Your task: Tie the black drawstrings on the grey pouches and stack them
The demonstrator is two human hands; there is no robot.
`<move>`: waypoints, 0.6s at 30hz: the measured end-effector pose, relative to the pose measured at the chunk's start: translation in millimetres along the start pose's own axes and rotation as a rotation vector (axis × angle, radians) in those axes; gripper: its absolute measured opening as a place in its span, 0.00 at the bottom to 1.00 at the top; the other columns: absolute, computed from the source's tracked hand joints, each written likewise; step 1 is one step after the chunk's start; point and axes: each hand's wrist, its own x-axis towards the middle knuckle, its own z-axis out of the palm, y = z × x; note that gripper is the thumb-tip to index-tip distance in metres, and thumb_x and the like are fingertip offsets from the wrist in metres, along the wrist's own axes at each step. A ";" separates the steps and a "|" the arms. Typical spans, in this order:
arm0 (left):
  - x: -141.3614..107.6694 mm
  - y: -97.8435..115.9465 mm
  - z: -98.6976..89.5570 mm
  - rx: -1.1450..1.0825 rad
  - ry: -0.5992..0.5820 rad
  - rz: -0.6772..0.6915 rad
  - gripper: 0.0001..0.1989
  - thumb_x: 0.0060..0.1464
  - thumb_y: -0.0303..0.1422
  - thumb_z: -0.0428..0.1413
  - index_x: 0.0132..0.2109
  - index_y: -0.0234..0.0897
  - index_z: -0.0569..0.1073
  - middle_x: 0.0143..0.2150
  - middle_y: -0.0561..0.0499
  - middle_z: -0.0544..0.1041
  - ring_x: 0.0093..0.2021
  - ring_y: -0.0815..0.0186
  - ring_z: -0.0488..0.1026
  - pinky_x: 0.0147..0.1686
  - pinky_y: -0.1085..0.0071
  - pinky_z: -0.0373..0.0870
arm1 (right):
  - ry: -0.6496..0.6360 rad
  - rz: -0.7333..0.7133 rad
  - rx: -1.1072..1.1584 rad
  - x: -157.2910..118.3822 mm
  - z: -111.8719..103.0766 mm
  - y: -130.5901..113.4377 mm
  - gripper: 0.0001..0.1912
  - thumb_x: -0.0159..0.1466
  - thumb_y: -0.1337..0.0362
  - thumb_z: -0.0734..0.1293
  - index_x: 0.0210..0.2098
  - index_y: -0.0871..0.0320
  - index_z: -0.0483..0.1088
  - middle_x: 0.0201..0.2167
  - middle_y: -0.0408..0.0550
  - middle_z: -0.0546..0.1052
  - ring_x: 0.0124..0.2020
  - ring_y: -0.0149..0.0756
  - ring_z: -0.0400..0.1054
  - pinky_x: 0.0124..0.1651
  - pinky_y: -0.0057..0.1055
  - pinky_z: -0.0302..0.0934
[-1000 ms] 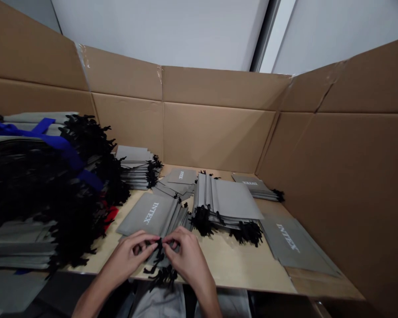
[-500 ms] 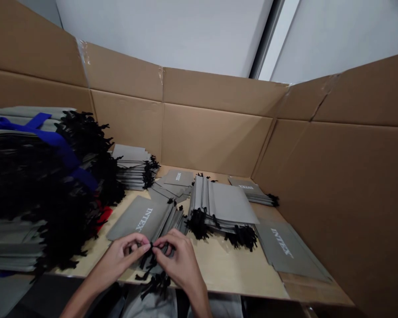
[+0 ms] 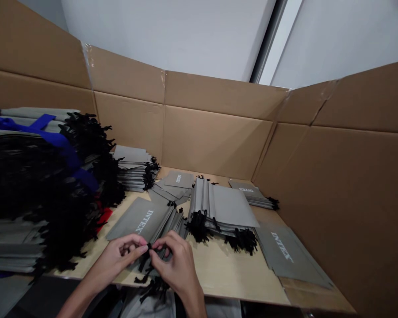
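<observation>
Fingertips of my left hand (image 3: 122, 254) and my right hand (image 3: 174, 256) meet in a pinch on a black drawstring (image 3: 149, 246). Both hands are over the near end of a pile of grey pouches (image 3: 139, 218), whose top one bears white INTEX lettering. More black cord ends (image 3: 154, 288) dangle below my hands at the table's front edge. Just right of them lies a thick stack of grey pouches (image 3: 234, 205), with knotted black cords bunched along its near side. My fingers partly hide the cord between them.
On the left rises a tall heap of pouches with black cords (image 3: 43, 185), tied with a blue strap (image 3: 66, 150). Smaller pouch stacks (image 3: 132, 154) stand at the back. Flat INTEX pouches (image 3: 285, 247) lie at right. Cardboard walls (image 3: 219, 137) enclose the table (image 3: 232, 278).
Both hands stay pinched on the cord and have shifted very slightly left. The pouches around them look the same.
</observation>
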 end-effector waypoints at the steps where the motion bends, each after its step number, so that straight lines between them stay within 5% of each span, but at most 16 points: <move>1: 0.3 -0.2 -0.2 -0.004 0.001 -0.006 0.26 0.55 0.57 0.67 0.40 0.35 0.83 0.27 0.54 0.71 0.29 0.63 0.65 0.31 0.70 0.61 | -0.001 -0.002 0.000 -0.2 -0.1 -0.3 0.07 0.62 0.69 0.76 0.39 0.52 0.83 0.35 0.40 0.80 0.32 0.31 0.72 0.37 0.25 0.63; 18: 2.5 -7.4 0.0 -0.012 -0.005 -0.046 0.23 0.50 0.52 0.69 0.37 0.34 0.83 0.26 0.52 0.75 0.28 0.63 0.68 0.30 0.71 0.64 | -0.057 -0.078 -0.065 -0.5 -3.6 -3.3 0.10 0.62 0.72 0.74 0.40 0.51 0.82 0.35 0.40 0.80 0.35 0.32 0.74 0.39 0.25 0.62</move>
